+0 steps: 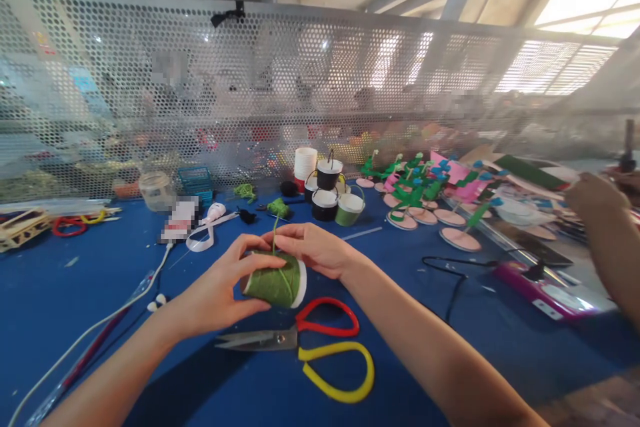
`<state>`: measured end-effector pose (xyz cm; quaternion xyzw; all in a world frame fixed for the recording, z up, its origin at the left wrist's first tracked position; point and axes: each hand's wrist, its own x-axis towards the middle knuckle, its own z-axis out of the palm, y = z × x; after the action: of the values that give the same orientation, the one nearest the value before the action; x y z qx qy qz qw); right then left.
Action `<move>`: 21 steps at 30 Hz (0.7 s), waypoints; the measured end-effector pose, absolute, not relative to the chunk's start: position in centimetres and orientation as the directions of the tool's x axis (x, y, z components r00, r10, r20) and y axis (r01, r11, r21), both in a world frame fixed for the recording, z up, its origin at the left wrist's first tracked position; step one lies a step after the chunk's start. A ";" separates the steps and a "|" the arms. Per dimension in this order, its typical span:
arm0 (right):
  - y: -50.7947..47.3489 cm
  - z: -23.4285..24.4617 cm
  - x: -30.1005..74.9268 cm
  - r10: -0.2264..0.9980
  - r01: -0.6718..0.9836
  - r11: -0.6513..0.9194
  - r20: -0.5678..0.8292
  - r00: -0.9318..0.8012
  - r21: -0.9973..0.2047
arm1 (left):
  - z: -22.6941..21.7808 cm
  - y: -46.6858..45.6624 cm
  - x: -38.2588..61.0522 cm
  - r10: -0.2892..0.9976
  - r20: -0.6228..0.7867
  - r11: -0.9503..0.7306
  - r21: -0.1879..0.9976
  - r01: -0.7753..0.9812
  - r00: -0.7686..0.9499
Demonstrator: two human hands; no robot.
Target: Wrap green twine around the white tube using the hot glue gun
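My left hand [215, 280] grips a paper cup [275, 281] wrapped in green yarn, tipped on its side with its white rim toward the right. My right hand [313, 247] is closed at the cup's far side, its fingertips pinching a strand of green yarn [275, 240]. That strand leads up toward a small ball of green yarn [279, 207] on the table. Just below the cup lie large scissors [285, 339] with one red and one yellow handle, blades pointing left. Part of my right fingers is hidden behind the cup and left hand.
Small yarn-covered buckets [325, 205] and stacked white cups [305, 163] stand behind my hands. Several green felt plants on round bases [407, 203] fill the right back. A pink power strip [545, 290] lies at right, near another person's arm [603, 240]. A white cable [100, 323] crosses the left.
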<state>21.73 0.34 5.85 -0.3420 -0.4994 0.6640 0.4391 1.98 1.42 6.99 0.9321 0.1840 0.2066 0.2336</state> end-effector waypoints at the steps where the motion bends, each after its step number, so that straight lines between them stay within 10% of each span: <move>1: 0.3 5.8 21.7 0.934 -0.249 -0.104 -0.009 -0.357 -0.963 | 7.0 1.4 2.0 0.440 0.290 -0.822 0.512 0.250 0.850; 21: 1.2 6.4 24.4 0.956 -0.065 0.283 0.276 0.100 -0.957 | 6.3 2.1 2.8 0.706 0.021 -0.258 0.938 0.230 0.708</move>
<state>24.42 1.15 6.42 -0.4263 -0.5227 0.4202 0.6070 2.83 2.11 6.33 0.7601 0.3078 0.2265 0.5255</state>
